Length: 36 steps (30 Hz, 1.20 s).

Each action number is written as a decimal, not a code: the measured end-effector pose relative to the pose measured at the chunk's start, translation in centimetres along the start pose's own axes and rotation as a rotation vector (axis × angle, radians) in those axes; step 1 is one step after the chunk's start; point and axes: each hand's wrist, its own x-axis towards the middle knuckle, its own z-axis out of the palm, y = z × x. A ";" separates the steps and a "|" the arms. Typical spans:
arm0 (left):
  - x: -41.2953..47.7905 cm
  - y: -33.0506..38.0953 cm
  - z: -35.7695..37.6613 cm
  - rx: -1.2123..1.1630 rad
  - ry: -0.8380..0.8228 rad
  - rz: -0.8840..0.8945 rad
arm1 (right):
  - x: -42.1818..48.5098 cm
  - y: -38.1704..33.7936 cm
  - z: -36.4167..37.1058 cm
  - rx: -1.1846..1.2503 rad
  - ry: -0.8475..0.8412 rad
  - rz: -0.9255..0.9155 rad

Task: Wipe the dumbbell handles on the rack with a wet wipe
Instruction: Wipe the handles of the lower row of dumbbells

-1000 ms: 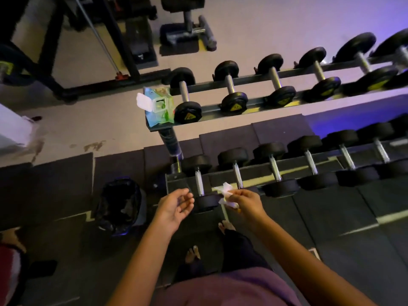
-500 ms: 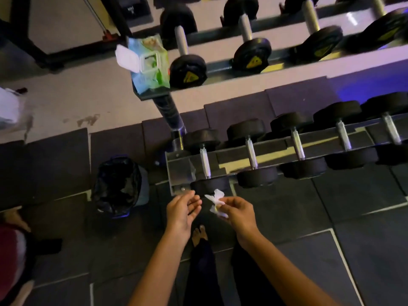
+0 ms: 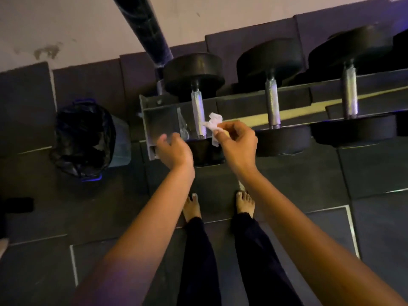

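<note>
**Lower tier, listed left to right**

1. Waste bin lined with a black plastic bag (image 3: 82,138): stands on the dark rubber floor mats (image 3: 375,173), well to the left of the rack. Neither hand is near it.
2. Grey steel dumbbell rack (image 3: 159,120): the left end plate shows, with a black upright post (image 3: 148,29) rising behind it.
3. Left hand (image 3: 174,149): sits over the rack's end, fingers loosely curled and a little blurred, with nothing seen in them (whether it touches the steel cannot be told).
4. Leftmost black-headed dumbbell with a knurled chrome handle (image 3: 197,115): lies across the rails, between the two hands.
5. Crumpled white wet wipe (image 3: 214,123): sits just beside the right flank of that handle, low down. One corner reaches the chrome (touching or a hair apart, not clear).
6. Right hand (image 3: 238,140): thumb and fingertips pinch the wipe, which is not wrapped round the handle.
7. Second chrome-handled dumbbell (image 3: 272,104) and third chrome-handled dumbbell (image 3: 350,93): rest on the same rails further right, well apart from both hands.

**Progress (a judgement):** wiping of the leftmost handle is only starting, since the wipe meets it at an edge at most. That handle and the two to its right look still to do. No moisture shows on any of them, so which handles are already clean cannot be told.
</note>
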 end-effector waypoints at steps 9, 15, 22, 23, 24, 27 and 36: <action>1.9 0.1 3.0 0.178 0.103 -0.117 | 4.7 0.4 4.2 -0.374 -0.172 -0.130; 1.4 0.9 2.9 0.253 0.119 -0.129 | 5.1 1.1 4.5 -0.500 -0.194 -0.145; 1.9 0.5 3.4 0.235 0.179 -0.135 | 7.4 1.1 5.0 -0.468 -0.178 -0.124; 2.0 0.5 3.4 0.238 0.182 -0.131 | 7.8 1.0 5.1 -0.449 -0.164 -0.122; 2.1 0.4 3.5 0.239 0.186 -0.124 | 8.3 0.8 5.2 -0.432 -0.150 -0.120; 2.3 0.2 3.7 0.249 0.187 -0.111 | 9.7 0.3 5.5 -0.382 -0.119 -0.120; 2.2 0.2 3.8 0.306 0.146 -0.059 | 7.0 1.2 3.6 -0.515 -0.283 -0.003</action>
